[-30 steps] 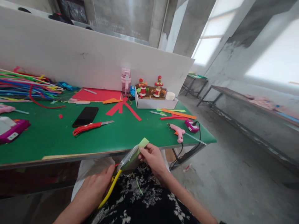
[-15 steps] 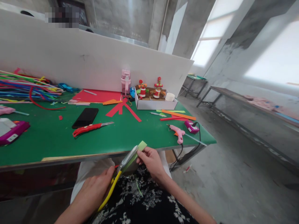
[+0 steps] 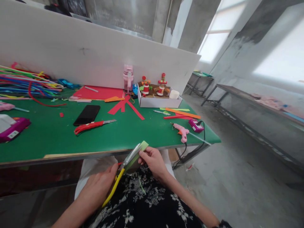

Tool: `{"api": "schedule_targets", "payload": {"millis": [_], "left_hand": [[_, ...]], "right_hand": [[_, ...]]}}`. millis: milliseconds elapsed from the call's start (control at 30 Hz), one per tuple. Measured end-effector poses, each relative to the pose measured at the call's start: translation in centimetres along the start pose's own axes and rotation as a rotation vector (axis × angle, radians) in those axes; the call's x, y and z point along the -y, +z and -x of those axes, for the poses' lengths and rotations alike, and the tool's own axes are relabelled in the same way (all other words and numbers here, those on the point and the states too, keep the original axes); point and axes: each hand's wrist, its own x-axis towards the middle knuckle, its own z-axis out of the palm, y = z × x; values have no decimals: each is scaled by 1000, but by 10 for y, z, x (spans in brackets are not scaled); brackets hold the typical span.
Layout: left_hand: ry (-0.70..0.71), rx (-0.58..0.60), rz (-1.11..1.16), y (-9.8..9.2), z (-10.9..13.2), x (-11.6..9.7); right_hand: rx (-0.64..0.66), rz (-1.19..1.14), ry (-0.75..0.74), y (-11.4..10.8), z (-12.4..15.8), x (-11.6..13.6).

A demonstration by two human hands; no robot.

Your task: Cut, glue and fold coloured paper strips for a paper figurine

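Over my lap, at the table's front edge, my left hand [image 3: 102, 183] is closed around scissors [image 3: 114, 189] with yellow handles; part of the grip is hidden under the fingers. Their metal blades point up and away, slightly apart, along a light green paper strip [image 3: 144, 145]. Thumb and fingers of my right hand [image 3: 155, 163] pinch that strip from its right side, close to the blades. A thin green sliver [image 3: 142, 183] lies on the dark floral clothing below.
On the green table [image 3: 133, 133] lie a red-handled cutter [image 3: 89, 126], a black phone [image 3: 86, 115], red paper strips [image 3: 135, 110] and a pink glue gun [image 3: 182, 131] with its cord. Behind them stands a white box [image 3: 159, 102] holding two small figures. Pipe cleaners [image 3: 28, 84] are heaped at left.
The scissor blades look slightly more parted along the green strip. Both hands keep their holds, and the whole view has shifted a little.
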Motion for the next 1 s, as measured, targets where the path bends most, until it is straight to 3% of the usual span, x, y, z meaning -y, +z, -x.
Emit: {"api": "schedule_targets", "payload": {"millis": [333,767,1000], "left_hand": [[-24,33,-2,-1,0,-2],[17,-57,28,17,-4,11],[19,-64,20,21,-5,14]], "right_hand": [[-2,-14,1,0,1,0],[9,-34,-4,-1,1,1],[-87,-46,-82,-5,-1,4]]}}
